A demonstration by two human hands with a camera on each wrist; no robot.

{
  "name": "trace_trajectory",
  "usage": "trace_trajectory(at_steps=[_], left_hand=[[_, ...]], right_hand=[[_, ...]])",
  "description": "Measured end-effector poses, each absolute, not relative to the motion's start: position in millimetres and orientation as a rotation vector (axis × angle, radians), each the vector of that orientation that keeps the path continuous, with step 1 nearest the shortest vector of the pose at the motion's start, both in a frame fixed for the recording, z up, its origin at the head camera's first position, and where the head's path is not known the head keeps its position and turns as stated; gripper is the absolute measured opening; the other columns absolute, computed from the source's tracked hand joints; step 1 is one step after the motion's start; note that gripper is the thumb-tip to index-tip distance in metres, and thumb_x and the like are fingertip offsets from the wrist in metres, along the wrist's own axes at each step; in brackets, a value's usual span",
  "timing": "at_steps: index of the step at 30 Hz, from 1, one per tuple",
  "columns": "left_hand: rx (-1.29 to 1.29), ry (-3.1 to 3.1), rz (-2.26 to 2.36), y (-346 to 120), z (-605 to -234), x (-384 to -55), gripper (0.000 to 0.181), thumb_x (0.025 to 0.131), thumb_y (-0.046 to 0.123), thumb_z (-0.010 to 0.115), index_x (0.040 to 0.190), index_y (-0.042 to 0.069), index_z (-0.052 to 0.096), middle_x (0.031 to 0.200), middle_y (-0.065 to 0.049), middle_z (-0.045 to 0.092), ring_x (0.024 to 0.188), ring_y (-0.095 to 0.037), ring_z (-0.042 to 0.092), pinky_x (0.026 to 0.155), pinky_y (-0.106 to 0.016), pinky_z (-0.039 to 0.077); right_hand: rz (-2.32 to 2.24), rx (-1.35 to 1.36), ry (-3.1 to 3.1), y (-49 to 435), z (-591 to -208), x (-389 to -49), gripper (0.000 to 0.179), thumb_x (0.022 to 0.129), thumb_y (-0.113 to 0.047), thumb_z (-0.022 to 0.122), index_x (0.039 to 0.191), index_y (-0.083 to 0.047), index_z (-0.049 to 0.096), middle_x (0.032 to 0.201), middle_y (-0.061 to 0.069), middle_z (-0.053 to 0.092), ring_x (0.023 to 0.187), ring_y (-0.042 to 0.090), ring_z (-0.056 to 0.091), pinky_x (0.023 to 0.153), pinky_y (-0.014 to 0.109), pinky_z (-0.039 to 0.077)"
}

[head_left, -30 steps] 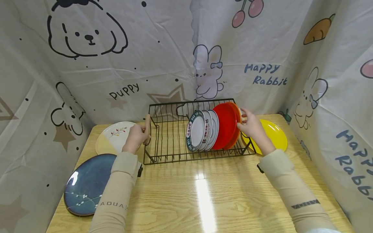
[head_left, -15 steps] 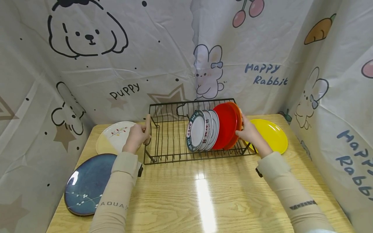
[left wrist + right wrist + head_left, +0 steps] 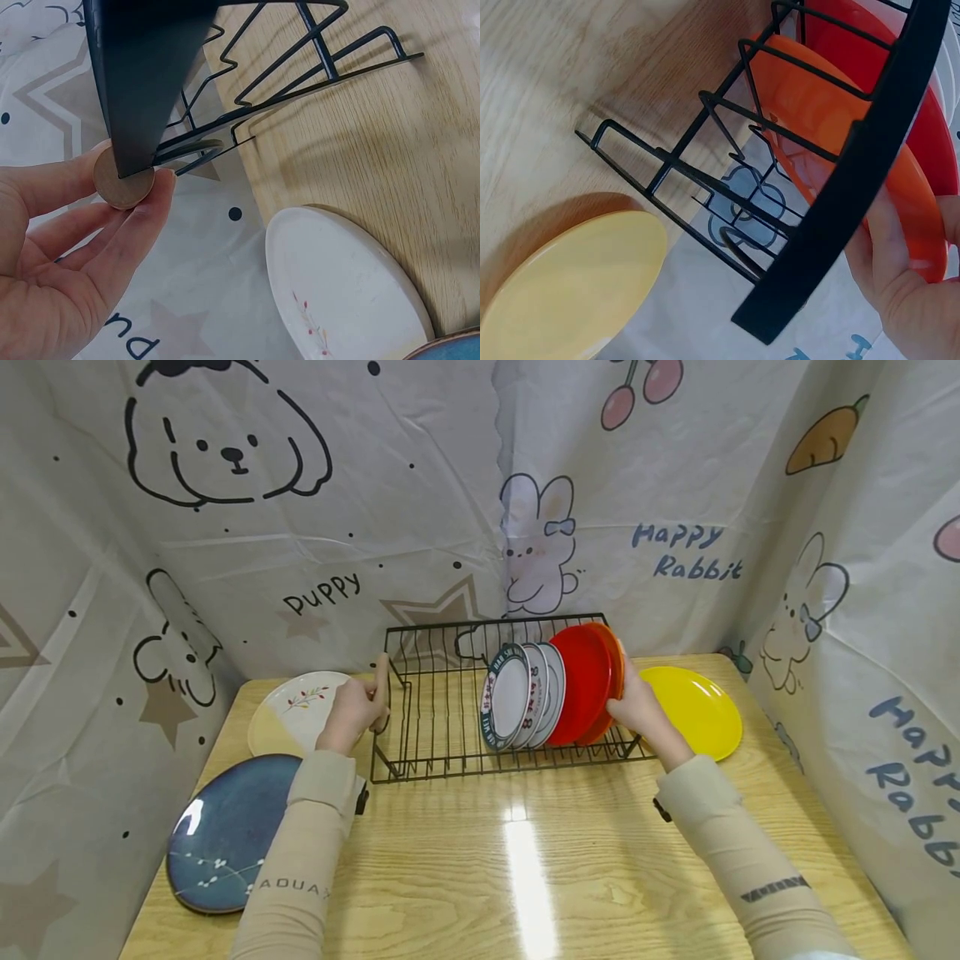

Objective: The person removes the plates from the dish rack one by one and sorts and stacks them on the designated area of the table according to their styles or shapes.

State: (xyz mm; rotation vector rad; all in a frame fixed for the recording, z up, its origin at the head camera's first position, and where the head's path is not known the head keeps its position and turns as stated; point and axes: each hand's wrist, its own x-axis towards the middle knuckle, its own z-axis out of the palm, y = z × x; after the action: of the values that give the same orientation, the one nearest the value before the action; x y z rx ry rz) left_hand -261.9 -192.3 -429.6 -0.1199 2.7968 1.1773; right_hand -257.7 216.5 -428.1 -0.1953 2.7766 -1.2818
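A black wire dish rack [image 3: 450,774] stands on the table. My left hand [image 3: 351,710] grips the round wooden handle [image 3: 112,185] at its left end, thumb and fingers around it. Upright toward the rack's right side stand several small white plates [image 3: 509,702] with patterned rims, then a red plate [image 3: 577,681] and an orange plate [image 3: 617,668] behind it. My right hand [image 3: 637,700] pinches the orange plate's right edge. In the right wrist view its fingers [image 3: 889,232] lie on the plate's outer face, and the thumb is at the opposite side.
A yellow plate [image 3: 697,710] lies right of the rack. On the left are a cream-and-white plate [image 3: 285,710] with a leaf sprig and a large blue plate [image 3: 225,835]. Printed cloth [image 3: 420,468] hangs behind and at both sides of the wooden table [image 3: 450,860].
My right hand has moved slightly left, its fingers sliding behind the orange plate and the thumb closing onto its edge. The left hand has stayed on the handle.
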Motion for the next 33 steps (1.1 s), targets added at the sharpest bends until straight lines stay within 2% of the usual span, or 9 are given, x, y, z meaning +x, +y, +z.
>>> trace_trajectory(at_steps=[3,6,7,11,14,18,24,33], left_hand=[[-0.145,2.803,1.168,-191.8,-429.1,-261.1,0.058,0.095,0.048,0.034,0.059,0.005,0.047,0.060,-0.017,0.062,0.057,-0.023,0.059,0.049,-0.031,0.034],[-0.170,2.816,1.148,-190.9,-427.5,-259.3,0.078,0.083,0.073,0.019,0.057,0.005,0.047,0.055,-0.018,0.059,0.060,-0.024,0.061,0.049,-0.033,0.033],[-0.169,2.817,1.145,-190.7,-427.2,-259.0,0.079,0.081,0.075,0.017,0.057,0.005,0.047,0.055,-0.018,0.059,0.061,-0.024,0.061,0.050,-0.034,0.033],[-0.174,2.814,1.150,-189.3,-426.1,-258.3,0.080,0.080,0.076,0.016,0.054,0.006,0.044,0.056,-0.018,0.060,0.061,-0.025,0.061,0.053,-0.035,0.036],[-0.183,2.816,1.157,-188.9,-425.7,-258.4,0.079,0.080,0.076,0.016,0.053,0.007,0.043,0.059,-0.018,0.062,0.059,-0.026,0.060,0.056,-0.035,0.038],[-0.174,2.828,1.146,-189.4,-425.3,-258.7,0.078,0.082,0.073,0.017,0.053,0.007,0.045,0.065,-0.019,0.065,0.058,-0.026,0.060,0.053,-0.035,0.038],[-0.187,2.827,1.132,-189.7,-425.3,-259.0,0.079,0.082,0.073,0.017,0.054,0.006,0.049,0.067,-0.019,0.066,0.059,-0.028,0.060,0.049,-0.034,0.037],[-0.178,2.825,1.133,-189.6,-426.9,-259.9,0.079,0.081,0.075,0.017,0.051,0.007,0.045,0.065,-0.019,0.065,0.056,-0.027,0.060,0.045,-0.033,0.034]], right_hand=[[-1.275,-0.185,2.807,215.0,-429.0,-258.1,0.084,0.079,0.013,0.048,0.147,-0.011,0.006,0.122,0.032,0.047,0.066,0.031,0.060,0.054,0.033,0.051],[-1.277,-0.165,2.816,214.1,-429.2,-258.7,0.081,0.079,0.012,0.049,0.146,-0.008,0.009,0.122,0.031,0.048,0.071,0.034,0.061,0.055,0.033,0.051],[-1.276,-0.157,2.815,214.1,-428.7,-258.7,0.080,0.079,0.012,0.049,0.146,-0.007,0.010,0.122,0.031,0.048,0.073,0.035,0.061,0.055,0.033,0.051],[-1.273,-0.131,2.804,215.2,-426.0,-258.9,0.078,0.079,0.012,0.049,0.145,-0.006,0.012,0.121,0.032,0.048,0.077,0.038,0.062,0.058,0.035,0.052],[-1.241,-0.138,2.830,216.7,-422.7,-259.0,0.073,0.079,0.011,0.048,0.143,-0.002,0.017,0.119,0.032,0.050,0.074,0.036,0.061,0.056,0.034,0.052],[-1.218,-0.129,2.836,218.4,-417.4,-258.4,0.067,0.078,0.011,0.047,0.140,0.002,0.022,0.115,0.033,0.050,0.067,0.034,0.060,0.052,0.034,0.050],[-1.275,-0.089,2.779,220.8,-410.4,-258.1,0.065,0.079,0.011,0.045,0.140,0.000,0.025,0.118,0.033,0.049,0.075,0.039,0.063,0.051,0.033,0.052],[-1.252,-0.055,2.767,226.9,-401.1,-259.5,0.058,0.080,0.008,0.045,0.136,0.003,0.030,0.113,0.032,0.051,0.071,0.036,0.064,0.051,0.035,0.052]])
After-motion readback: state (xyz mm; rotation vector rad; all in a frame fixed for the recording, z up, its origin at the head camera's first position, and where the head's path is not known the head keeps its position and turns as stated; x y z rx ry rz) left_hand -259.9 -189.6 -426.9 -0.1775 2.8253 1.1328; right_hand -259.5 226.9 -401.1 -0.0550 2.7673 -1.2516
